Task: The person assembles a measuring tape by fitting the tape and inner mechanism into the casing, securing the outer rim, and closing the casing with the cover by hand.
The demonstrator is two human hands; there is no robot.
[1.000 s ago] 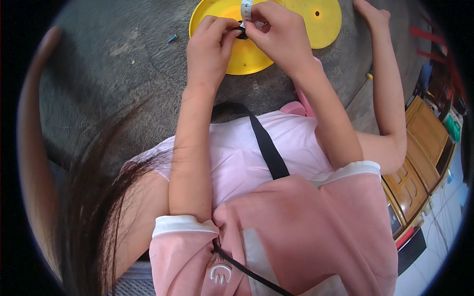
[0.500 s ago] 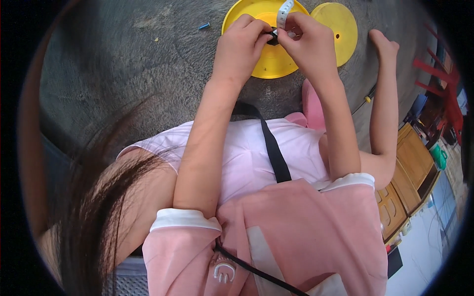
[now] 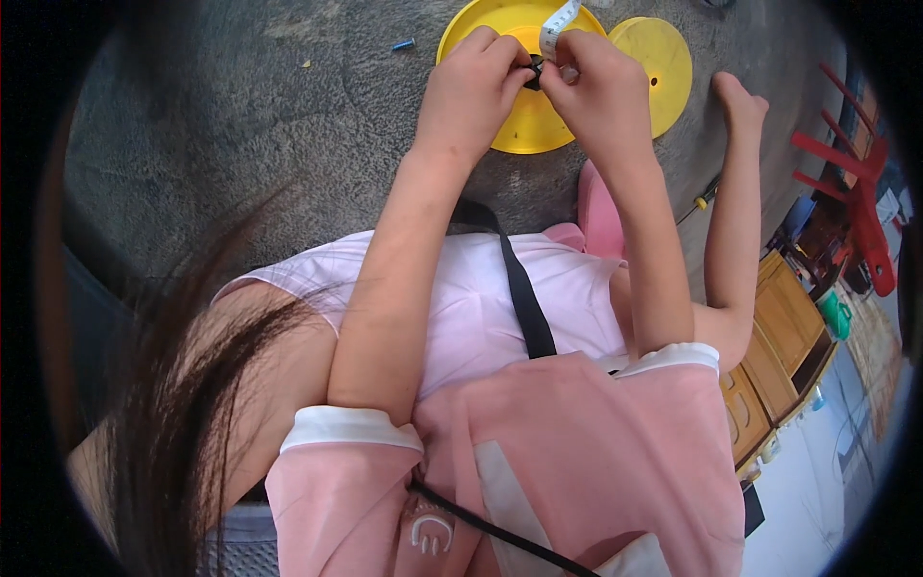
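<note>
Your left hand (image 3: 471, 91) and right hand (image 3: 596, 87) pinch a small black piece (image 3: 534, 72) with white strip (image 3: 558, 24) at twelve o'clock; keep both grips steady.

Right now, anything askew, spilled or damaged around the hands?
Nothing looks damaged or spilled. The left hand and right hand pinch a small dark part with a white strip over two yellow discs. A small blue piece lies loose on the grey floor.

Probably a home: wooden cabinets (image 3: 781, 332) (carpeted floor (image 3: 192, 144)).
</note>
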